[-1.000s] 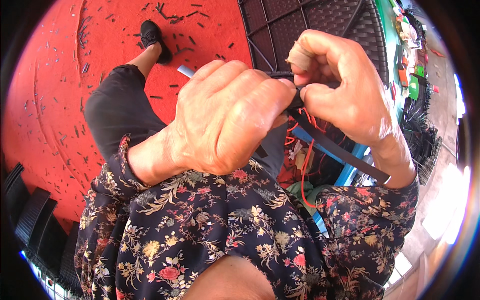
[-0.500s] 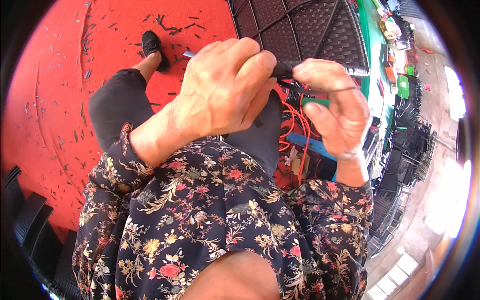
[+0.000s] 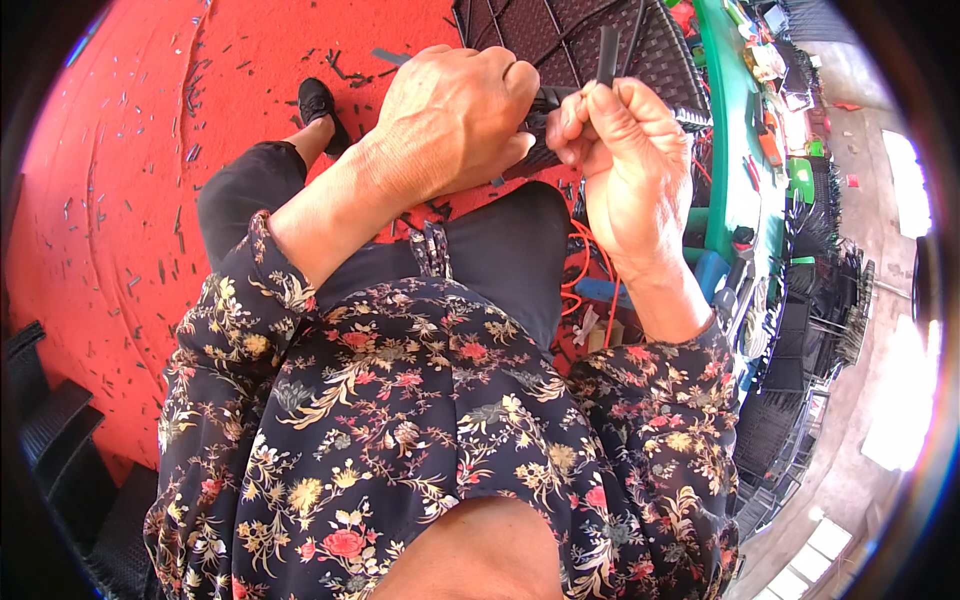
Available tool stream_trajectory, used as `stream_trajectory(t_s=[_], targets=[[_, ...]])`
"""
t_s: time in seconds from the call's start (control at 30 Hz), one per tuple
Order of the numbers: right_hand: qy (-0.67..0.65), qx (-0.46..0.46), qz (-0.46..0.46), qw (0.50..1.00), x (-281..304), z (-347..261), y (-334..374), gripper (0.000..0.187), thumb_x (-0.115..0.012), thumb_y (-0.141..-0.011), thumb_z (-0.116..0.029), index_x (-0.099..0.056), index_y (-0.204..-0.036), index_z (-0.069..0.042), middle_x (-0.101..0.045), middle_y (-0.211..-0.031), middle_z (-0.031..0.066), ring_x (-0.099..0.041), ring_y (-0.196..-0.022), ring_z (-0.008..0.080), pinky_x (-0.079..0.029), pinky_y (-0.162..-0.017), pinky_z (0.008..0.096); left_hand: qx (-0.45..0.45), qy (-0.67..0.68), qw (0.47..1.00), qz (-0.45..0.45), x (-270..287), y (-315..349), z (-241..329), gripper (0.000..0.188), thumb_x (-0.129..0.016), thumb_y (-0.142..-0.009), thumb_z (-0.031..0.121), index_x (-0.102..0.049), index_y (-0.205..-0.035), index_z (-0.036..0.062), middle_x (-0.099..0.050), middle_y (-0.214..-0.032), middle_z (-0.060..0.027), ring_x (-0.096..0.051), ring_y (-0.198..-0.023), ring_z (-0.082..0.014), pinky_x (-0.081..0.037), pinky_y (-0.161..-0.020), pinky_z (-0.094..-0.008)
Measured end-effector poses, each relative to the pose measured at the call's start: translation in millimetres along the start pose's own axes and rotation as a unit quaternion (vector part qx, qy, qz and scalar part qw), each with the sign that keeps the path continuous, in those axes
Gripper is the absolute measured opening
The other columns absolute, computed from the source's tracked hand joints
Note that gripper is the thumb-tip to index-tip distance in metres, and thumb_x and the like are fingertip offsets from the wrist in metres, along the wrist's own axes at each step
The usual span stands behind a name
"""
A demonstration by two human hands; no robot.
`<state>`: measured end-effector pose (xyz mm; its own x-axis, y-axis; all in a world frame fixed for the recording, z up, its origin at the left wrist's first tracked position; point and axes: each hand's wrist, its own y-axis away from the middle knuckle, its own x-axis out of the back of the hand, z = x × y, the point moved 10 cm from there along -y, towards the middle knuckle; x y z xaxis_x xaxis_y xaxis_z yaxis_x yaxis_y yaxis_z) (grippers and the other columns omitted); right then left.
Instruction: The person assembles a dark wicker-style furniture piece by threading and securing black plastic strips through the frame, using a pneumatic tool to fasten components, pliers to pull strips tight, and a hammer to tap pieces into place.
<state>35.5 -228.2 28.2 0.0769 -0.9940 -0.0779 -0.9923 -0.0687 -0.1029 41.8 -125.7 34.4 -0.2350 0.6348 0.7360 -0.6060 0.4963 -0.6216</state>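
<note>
1. The left hand (image 3: 455, 120) is closed in a fist around a dark tool or handle; only its grey tip (image 3: 390, 57) shows past the knuckles, so what it is I cannot tell.
2. The right hand (image 3: 625, 150) pinches a black flat strip (image 3: 606, 55) between thumb and fingers; the strip stands upward out of the grip.
3. Both hands touch each other, and between them a black piece (image 3: 548, 98) is held.
4. Just behind the grip is a dark woven panel (image 3: 540, 40).
5. Below the grip are the black trousers (image 3: 500, 250) and orange wires (image 3: 580, 270).
6. Left of the grip, a red floor (image 3: 120, 180) carries small black offcuts.
</note>
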Motion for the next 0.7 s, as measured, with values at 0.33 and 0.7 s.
stream_trajectory(t_s=[0.33,0.7], targets=[[0.059,-0.033,-0.063,0.996,-24,-13,12,0.023,-0.056,-0.095,-0.014,-0.057,-0.075,-0.003,-0.059,-0.067,0.0014,-0.051,-0.062,0.0055,-0.041,-0.059,0.0204,-0.027,0.013,0.992,0.119,13,26,1,0.045,-0.076,-0.064,0.043,-0.049,-0.071,0.0079,-0.050,-0.066,-0.0061,-0.056,-0.058,-0.0269,-0.045,-0.053,-0.0379],[0.258,0.124,-0.135,0.949,-43,-54,5,0.015,-0.059,-0.094,-0.012,-0.062,-0.090,0.001,-0.066,-0.084,0.0064,-0.051,-0.070,0.0065,-0.042,-0.066,0.0203,-0.001,0.062,0.991,0.117,33,38,21,0.029,-0.076,-0.072,0.024,-0.059,-0.085,0.0036,-0.057,-0.073,-0.0087,-0.058,-0.063,-0.0274,-0.047,-0.057,-0.0370]])
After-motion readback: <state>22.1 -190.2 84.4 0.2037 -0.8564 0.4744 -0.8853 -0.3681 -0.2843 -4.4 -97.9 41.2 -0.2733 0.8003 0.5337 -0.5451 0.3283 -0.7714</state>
